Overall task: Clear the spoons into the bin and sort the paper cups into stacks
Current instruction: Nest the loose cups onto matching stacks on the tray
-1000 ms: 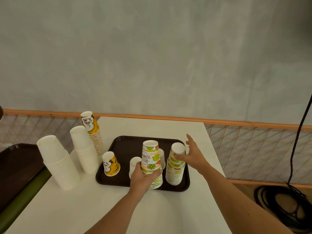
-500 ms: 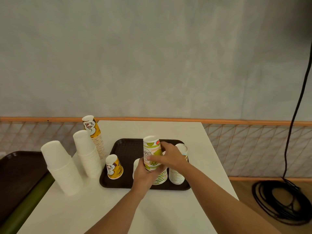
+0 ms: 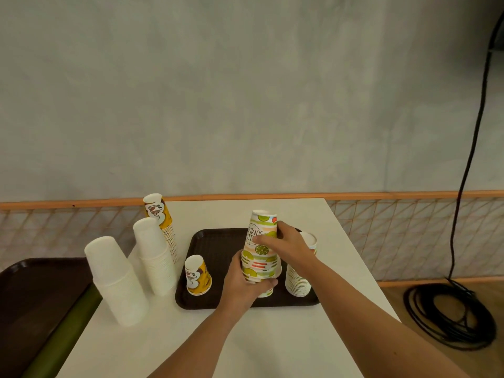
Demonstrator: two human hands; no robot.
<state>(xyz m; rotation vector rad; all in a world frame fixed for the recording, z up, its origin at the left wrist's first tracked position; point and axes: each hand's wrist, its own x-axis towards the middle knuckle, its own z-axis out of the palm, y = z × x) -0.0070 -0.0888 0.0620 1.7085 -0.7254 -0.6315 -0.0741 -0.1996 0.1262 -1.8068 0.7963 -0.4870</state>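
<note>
Left hand [image 3: 242, 285] fingers wrap the base of the lime-print stack [image 3: 260, 241], steadying it over the tray [image 3: 215, 241]. Right hand [image 3: 289, 249] fingers clasp its upper cups, likely to seat them. Another stack [image 3: 298, 279] stands at its 3 o'clock.

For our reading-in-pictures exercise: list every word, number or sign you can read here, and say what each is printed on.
"SUMM…": upside down on the top lime-print cup; the right hand covers the rest.
Second line beside it: mostly hidden, unreadable.
Lone yellow cup: a swirl picture, no readable words.
White cup stacks: plain, no text.
</note>
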